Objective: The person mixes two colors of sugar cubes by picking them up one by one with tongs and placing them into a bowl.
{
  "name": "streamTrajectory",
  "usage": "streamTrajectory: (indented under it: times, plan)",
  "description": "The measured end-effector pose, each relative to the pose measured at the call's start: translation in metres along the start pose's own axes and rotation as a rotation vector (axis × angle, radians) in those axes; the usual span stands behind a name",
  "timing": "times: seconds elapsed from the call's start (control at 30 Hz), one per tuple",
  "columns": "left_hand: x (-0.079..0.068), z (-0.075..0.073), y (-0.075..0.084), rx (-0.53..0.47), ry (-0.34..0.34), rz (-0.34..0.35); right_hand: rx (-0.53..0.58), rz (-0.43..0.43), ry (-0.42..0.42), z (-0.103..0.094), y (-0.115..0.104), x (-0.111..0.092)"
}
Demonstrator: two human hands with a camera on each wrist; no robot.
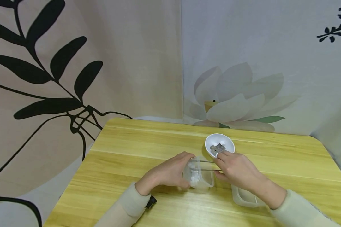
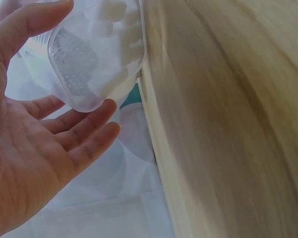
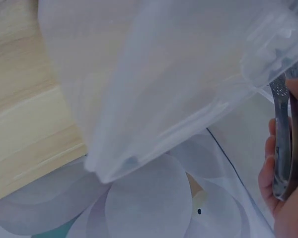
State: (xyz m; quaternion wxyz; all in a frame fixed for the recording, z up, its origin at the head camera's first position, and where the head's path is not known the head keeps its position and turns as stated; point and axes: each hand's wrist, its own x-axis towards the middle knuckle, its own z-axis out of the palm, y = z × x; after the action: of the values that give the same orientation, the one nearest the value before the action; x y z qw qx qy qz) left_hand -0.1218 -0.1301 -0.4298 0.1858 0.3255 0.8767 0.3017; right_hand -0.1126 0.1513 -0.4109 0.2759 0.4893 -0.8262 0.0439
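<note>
My left hand (image 1: 173,171) holds a clear plastic container (image 1: 207,181) tipped on its side, its mouth turned to the right. In the left wrist view the thumb lies along one side of the container (image 2: 104,94) and the fingertips touch the other. White chunks (image 2: 111,12) show through its wall. My right hand (image 1: 236,167) grips metal tongs (image 3: 282,134), whose arms reach into the container's mouth. A grey perforated patch, like a tong head, shows through the plastic in the left wrist view. Right behind the right hand stands a white bowl (image 1: 216,138) with grey patterned pieces (image 1: 217,148) in it.
A second clear plastic container (image 1: 245,200) sits on the wooden table (image 1: 136,148), partly under my right forearm. Close to the lens, a translucent plastic wall (image 3: 154,89) fills much of the right wrist view. Printed curtains (image 1: 147,63) hang behind the table's back edge.
</note>
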Motion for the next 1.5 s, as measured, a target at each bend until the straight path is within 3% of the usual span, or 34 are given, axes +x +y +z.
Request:
streamTrajectory:
  times: [0.77,1.0,1.2,1.5]
  plan:
    - [0.0,-0.001,0.0,-0.009,0.011,0.02,0.033,-0.016,-0.001,0.0,-0.001,-0.002]
    - [0.001,-0.001,0.001,-0.009,0.001,0.012,0.081,0.067,0.04,-0.012,0.004,-0.011]
    - [0.001,-0.002,0.002,0.003,0.002,0.017,0.094,0.136,0.124,-0.023,0.016,-0.025]
    - [-0.001,-0.003,0.0,0.024,0.009,0.019,0.018,0.238,0.164,-0.035,0.043,-0.045]
